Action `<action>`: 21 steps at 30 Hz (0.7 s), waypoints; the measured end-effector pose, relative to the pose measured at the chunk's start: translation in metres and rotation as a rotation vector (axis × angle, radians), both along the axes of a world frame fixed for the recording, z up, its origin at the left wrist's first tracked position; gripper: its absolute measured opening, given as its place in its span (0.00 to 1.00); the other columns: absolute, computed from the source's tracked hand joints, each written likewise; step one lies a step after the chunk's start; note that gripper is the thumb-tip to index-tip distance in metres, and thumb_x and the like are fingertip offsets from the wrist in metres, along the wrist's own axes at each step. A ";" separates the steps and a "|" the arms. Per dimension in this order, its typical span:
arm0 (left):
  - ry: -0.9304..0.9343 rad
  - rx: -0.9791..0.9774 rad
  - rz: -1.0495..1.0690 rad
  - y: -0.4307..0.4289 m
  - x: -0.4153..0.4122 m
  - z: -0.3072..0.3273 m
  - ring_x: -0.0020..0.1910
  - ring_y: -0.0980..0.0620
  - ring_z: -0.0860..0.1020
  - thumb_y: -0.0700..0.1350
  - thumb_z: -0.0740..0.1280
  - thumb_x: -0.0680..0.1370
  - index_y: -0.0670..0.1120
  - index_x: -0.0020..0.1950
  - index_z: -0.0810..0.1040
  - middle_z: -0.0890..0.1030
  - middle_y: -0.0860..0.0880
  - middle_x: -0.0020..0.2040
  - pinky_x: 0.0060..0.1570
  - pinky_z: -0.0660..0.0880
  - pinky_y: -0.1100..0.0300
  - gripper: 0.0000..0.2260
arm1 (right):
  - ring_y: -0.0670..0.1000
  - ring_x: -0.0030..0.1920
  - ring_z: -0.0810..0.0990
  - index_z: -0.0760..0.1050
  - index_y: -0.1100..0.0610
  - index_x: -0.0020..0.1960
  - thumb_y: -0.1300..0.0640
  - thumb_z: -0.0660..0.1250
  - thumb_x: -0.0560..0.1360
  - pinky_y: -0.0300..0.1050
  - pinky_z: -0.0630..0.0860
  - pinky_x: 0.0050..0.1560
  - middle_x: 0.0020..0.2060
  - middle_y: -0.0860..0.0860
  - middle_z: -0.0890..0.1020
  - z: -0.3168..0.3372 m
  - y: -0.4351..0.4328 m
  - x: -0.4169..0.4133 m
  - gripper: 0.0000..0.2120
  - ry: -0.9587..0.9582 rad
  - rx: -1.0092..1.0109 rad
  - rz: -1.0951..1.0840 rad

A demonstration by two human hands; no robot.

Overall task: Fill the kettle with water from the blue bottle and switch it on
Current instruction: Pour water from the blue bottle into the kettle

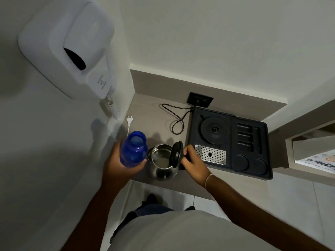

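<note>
- Left hand (pixel 119 163) fingers (pixel 140 164) wrap the upright blue bottle (pixel 133 149); right hand (pixel 194 163) fingers (pixel 186 151) grip the kettle's handle.
- Black tray (pixel 253 171) with the round base (pixel 214 130) lies on the tabletop (pixel 150 113).
- Kettle (pixel 162 164), lid (pixel 176 153) open, stands left of the tray, just beside the bottle.

The kettle (pixel 164 164) is sitting on the counter (pixel 154 113), left of the tray (pixel 253 171) holding its base (pixel 214 130); the bottle (pixel 133 149) is hovering just left of the kettle, a loose plug (pixel 129 119) lying behind it
</note>
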State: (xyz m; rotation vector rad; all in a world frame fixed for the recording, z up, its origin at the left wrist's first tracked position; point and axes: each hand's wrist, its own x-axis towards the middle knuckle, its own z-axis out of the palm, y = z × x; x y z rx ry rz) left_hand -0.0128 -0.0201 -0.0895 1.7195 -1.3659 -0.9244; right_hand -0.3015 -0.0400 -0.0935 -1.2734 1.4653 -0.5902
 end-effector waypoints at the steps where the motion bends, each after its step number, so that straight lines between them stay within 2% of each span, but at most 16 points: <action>1: -0.035 0.015 -0.069 0.002 0.003 0.004 0.53 0.68 0.80 0.55 0.84 0.64 0.64 0.65 0.73 0.82 0.66 0.55 0.49 0.75 0.67 0.34 | 0.52 0.41 0.75 0.66 0.47 0.48 0.40 0.67 0.75 0.73 0.78 0.52 0.42 0.61 0.78 0.000 0.000 0.001 0.14 -0.003 0.002 -0.010; 4: -0.201 0.128 -0.243 0.011 0.014 0.015 0.47 0.61 0.84 0.62 0.81 0.64 0.68 0.71 0.69 0.83 0.61 0.52 0.45 0.81 0.60 0.38 | 0.58 0.41 0.77 0.66 0.48 0.48 0.41 0.67 0.75 0.75 0.80 0.51 0.44 0.64 0.79 0.000 0.000 0.003 0.14 0.006 0.010 -0.021; 6: -0.314 0.187 -0.316 0.018 0.018 0.020 0.45 0.59 0.84 0.65 0.78 0.62 0.69 0.73 0.66 0.83 0.60 0.49 0.46 0.81 0.58 0.41 | 0.64 0.42 0.79 0.66 0.47 0.48 0.40 0.67 0.74 0.73 0.80 0.51 0.45 0.63 0.80 0.000 0.000 0.002 0.14 0.019 -0.001 -0.023; 7: -0.364 0.200 -0.349 0.023 0.018 0.022 0.45 0.58 0.83 0.67 0.77 0.62 0.71 0.72 0.64 0.82 0.60 0.49 0.47 0.80 0.58 0.41 | 0.63 0.42 0.79 0.66 0.46 0.48 0.40 0.67 0.74 0.72 0.81 0.51 0.44 0.62 0.80 0.000 0.000 0.002 0.14 0.020 -0.005 -0.021; 10: -0.439 0.255 -0.388 0.033 0.019 0.026 0.44 0.58 0.82 0.70 0.76 0.60 0.75 0.67 0.64 0.81 0.60 0.49 0.48 0.80 0.55 0.38 | 0.51 0.39 0.78 0.66 0.45 0.47 0.39 0.67 0.75 0.70 0.82 0.51 0.42 0.58 0.81 -0.001 0.000 0.000 0.13 0.011 -0.006 -0.002; 12: -0.481 0.311 -0.382 0.036 0.021 0.028 0.43 0.58 0.81 0.72 0.75 0.60 0.70 0.68 0.65 0.81 0.60 0.47 0.48 0.80 0.53 0.39 | 0.48 0.38 0.77 0.66 0.44 0.46 0.38 0.67 0.76 0.68 0.82 0.50 0.41 0.57 0.81 -0.002 -0.001 -0.001 0.13 0.013 -0.007 0.008; 14: -0.549 0.335 -0.387 0.038 0.022 0.031 0.42 0.58 0.80 0.74 0.74 0.59 0.66 0.68 0.66 0.81 0.60 0.45 0.45 0.78 0.56 0.40 | 0.46 0.37 0.77 0.65 0.44 0.46 0.37 0.66 0.75 0.65 0.82 0.49 0.38 0.54 0.80 -0.002 -0.001 -0.001 0.13 0.019 -0.018 0.018; 16: -0.598 0.346 -0.402 0.039 0.021 0.036 0.40 0.59 0.80 0.74 0.73 0.59 0.65 0.66 0.67 0.80 0.60 0.44 0.42 0.75 0.59 0.39 | 0.45 0.35 0.76 0.65 0.43 0.46 0.37 0.65 0.74 0.64 0.81 0.48 0.37 0.51 0.80 -0.002 -0.001 -0.001 0.13 0.022 -0.024 0.028; 19: -0.648 0.387 -0.387 0.037 0.019 0.044 0.37 0.59 0.79 0.72 0.73 0.58 0.64 0.62 0.68 0.80 0.60 0.41 0.38 0.73 0.61 0.36 | 0.49 0.38 0.75 0.64 0.45 0.46 0.37 0.65 0.74 0.66 0.80 0.50 0.41 0.57 0.80 -0.001 -0.002 0.000 0.15 0.026 -0.024 0.022; 21: -0.698 0.422 -0.397 0.036 0.017 0.049 0.37 0.59 0.79 0.71 0.73 0.58 0.65 0.62 0.67 0.80 0.60 0.41 0.37 0.73 0.61 0.36 | 0.50 0.39 0.75 0.64 0.47 0.46 0.37 0.66 0.74 0.67 0.80 0.50 0.41 0.57 0.80 -0.002 -0.003 0.000 0.16 0.020 -0.020 0.018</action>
